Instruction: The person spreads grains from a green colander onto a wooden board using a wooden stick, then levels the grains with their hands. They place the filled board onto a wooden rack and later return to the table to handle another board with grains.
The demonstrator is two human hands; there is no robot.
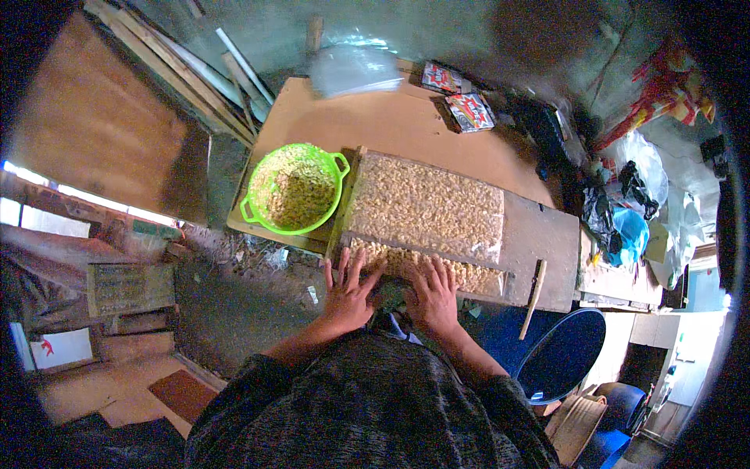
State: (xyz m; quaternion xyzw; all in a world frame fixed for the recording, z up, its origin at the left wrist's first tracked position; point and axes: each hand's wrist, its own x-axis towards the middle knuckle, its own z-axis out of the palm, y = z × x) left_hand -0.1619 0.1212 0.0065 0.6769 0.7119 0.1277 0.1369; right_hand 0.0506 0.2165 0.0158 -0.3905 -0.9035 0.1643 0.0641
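Note:
My left hand (350, 296) rests on the left part of the nearer flat plastic pack of pale beans or grains (480, 277), its fingers spread. Beside it, my right hand (435, 293) presses on the same pack with palm down and fingers slightly apart. Neither hand is gripping anything. Directly beyond lies a larger flat clear plastic pack (425, 202), filled with an even layer of the same pale pieces. Both packs lie on a board (539, 240) with a raised wooden strip (344, 208) along its left side. A bright green two-handled basin (335, 202) holds more loose pieces to the left.
Clear plastic sheets (354, 70) and two printed boxes (470, 112) lie at the tabletop's (351, 117) far side. A wooden stick (532, 300) juts over the board's near edge. Below it stands a blue drum (562, 357). Plastic bags (630, 234) are heaped to the right.

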